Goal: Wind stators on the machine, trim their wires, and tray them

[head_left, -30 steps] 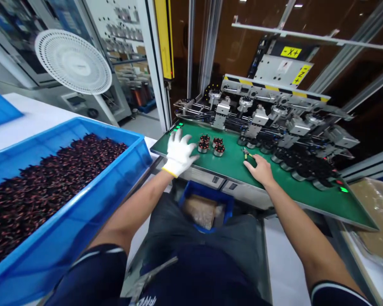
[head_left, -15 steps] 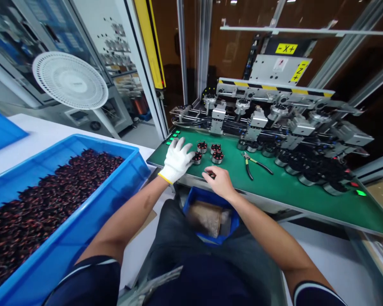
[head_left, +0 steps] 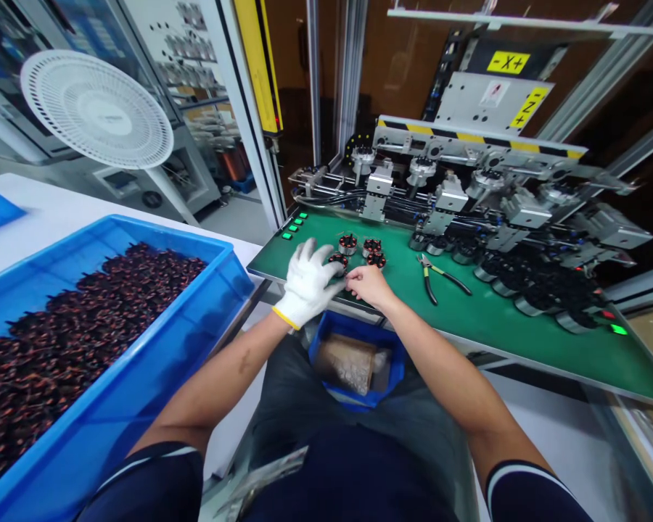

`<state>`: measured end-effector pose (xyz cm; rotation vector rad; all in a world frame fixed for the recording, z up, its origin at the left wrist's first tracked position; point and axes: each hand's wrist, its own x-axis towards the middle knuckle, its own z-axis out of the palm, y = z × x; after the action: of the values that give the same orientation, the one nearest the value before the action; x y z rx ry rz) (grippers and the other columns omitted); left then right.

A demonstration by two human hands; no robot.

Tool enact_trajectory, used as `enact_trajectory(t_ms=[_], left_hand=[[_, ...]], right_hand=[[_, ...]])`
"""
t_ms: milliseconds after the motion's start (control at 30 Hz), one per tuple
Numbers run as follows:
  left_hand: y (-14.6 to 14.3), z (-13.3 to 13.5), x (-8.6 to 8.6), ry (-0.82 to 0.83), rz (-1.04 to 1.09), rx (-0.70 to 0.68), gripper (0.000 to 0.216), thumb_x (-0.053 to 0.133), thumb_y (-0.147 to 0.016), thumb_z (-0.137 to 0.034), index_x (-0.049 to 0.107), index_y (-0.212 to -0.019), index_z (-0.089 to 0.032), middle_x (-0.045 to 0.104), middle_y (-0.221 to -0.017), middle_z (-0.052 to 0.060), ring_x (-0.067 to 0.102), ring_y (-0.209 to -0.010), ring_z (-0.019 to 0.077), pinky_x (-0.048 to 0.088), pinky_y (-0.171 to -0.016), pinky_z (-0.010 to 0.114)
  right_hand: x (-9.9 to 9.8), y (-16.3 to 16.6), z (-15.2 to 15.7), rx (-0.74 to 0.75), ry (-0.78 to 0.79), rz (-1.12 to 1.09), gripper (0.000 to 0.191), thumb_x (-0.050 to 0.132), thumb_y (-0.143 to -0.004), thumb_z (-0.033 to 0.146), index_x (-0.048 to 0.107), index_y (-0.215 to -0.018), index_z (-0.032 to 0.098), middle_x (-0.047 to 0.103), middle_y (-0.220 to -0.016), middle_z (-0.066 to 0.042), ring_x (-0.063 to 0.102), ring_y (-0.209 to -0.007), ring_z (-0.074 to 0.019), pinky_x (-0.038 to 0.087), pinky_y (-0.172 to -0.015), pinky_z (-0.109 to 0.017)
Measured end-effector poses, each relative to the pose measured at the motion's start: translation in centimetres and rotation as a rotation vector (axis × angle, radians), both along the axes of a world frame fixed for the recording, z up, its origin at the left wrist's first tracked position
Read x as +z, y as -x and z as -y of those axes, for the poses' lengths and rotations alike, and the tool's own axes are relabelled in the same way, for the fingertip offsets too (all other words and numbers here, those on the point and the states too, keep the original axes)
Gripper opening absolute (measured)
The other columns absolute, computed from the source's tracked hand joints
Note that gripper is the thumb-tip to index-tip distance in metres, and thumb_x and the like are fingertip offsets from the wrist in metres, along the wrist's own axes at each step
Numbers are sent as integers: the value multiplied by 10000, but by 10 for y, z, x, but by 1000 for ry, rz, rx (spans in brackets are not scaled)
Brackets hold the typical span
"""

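Note:
My left hand (head_left: 307,284), in a white knitted glove with a yellow cuff, is open at the front edge of the green mat. Its fingers reach beside a wound motor stator (head_left: 338,259), black with copper windings; its thumb points toward my right fingertips. My bare right hand (head_left: 371,286) is closed in a pinch just right of the glove. A small dark bit shows at its fingertips, too hidden to name. More such stators, one at the back (head_left: 347,244) and one at the right (head_left: 376,259), stand in silver cups behind my hands.
Black-handled cutting pliers (head_left: 444,276) lie right of my hands. Beyond them, dark parts in silver cups (head_left: 527,299) crowd the mat below a winding machine (head_left: 440,192). At left stands a blue bin (head_left: 226,279) full of stators; a smaller blue bin (head_left: 396,373) sits below the mat's edge.
My hands have come together, the gloved thumb now close to my right fingertips. The dark part in my right hand is more hidden. The whole view has shifted slightly.

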<state>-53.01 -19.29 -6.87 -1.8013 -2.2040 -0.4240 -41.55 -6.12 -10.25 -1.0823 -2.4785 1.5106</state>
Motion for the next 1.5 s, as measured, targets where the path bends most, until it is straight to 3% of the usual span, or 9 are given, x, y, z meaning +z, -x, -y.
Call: enact_trajectory(t_ms=[200, 500, 600, 733, 800, 900, 1000, 1333, 1500], left_hand=[[28, -34, 30, 373, -97, -125, 301, 718, -856, -440, 807, -1070, -249, 512, -1536, 108, 333, -1458, 472, 299, -1150, 627], [53, -37, 37, 544, -25, -168, 312, 651, -891, -515, 807, -1096, -339, 468, -1590, 32, 325, -1451, 441, 285, -1156, 596], [70, -34, 50, 590, -22, -143, 317, 717, -826, -532, 814, -1061, -341, 478, -1587, 18, 367, -1442, 425, 347, -1143, 543], [81, -49, 68, 572, -24, -61, 484, 682, -813, -651, 758, -1180, -345, 539, -1528, 24, 527, -1328, 301, 468, -1032, 370], [74, -63, 68, 527, -49, -4, 514, 635, -858, -633, 725, -1239, -300, 599, -1452, 71, 558, -1277, 291, 473, -1001, 374], [58, -82, 53, 511, -99, 60, 428, 704, -837, -534, 770, -1075, -185, 717, -1184, 149, 599, -1171, 335, 450, -987, 455], [47, -90, 36, 484, -130, 93, 320, 670, -898, -438, 748, -981, -139, 726, -1059, 132, 614, -1109, 300, 422, -1014, 498], [40, -75, 40, 378, -113, -108, 308, 517, -921, -298, 794, -879, -171, 719, -1166, 150, 561, -1179, 338, 333, -1066, 532], [31, -72, 40, 403, -69, -205, 313, 520, -938, -362, 802, -1010, -246, 751, -1165, 83, 582, -1211, 294, 379, -1057, 446]], right_hand=[[9, -10, -8, 120, -84, -6, 198, 679, -1002, 313, 669, -932, 127, 647, -731, 36, 626, -613, -100, 566, -634, -250], [24, -50, -19, 317, -345, -130, 112, 731, -789, 54, 715, -745, 155, 645, -591, 46, 614, -565, -117, 480, -619, -230], [33, -57, -26, 233, -538, -204, 54, 720, -881, 174, 756, -919, 159, 754, -853, -49, 702, -814, -192, 538, -808, -305], [27, -55, -40, 114, -775, -249, 331, 772, -866, 232, 716, -1178, 137, 642, -1362, -193, 550, -1321, -338, 456, -1100, -481], [16, -53, -44, 104, -846, -232, 301, 785, -839, 202, 735, -1131, 148, 581, -1446, -201, 484, -1390, -373, 446, -1111, -529], [0, -53, -47, 78, -921, -199, 118, 704, -905, 204, 763, -997, 162, 604, -1413, -199, 510, -1361, -370, 479, -1063, -538], [-10, -57, -51, 41, -964, -169, 130, 662, -942, 233, 771, -976, 172, 640, -1358, -190, 527, -1333, -351, 486, -1043, -515], [-14, -59, -60, -104, -899, -126, 145, 661, -912, 208, 773, -958, 130, 644, -1324, -231, 559, -1245, -389, 462, -1036, -554], [1, -65, -44, -151, -806, -226, 236, 574, -958, 189, 734, -1110, 106, 544, -1465, -247, 412, -1429, -422, 347, -1141, -651]])
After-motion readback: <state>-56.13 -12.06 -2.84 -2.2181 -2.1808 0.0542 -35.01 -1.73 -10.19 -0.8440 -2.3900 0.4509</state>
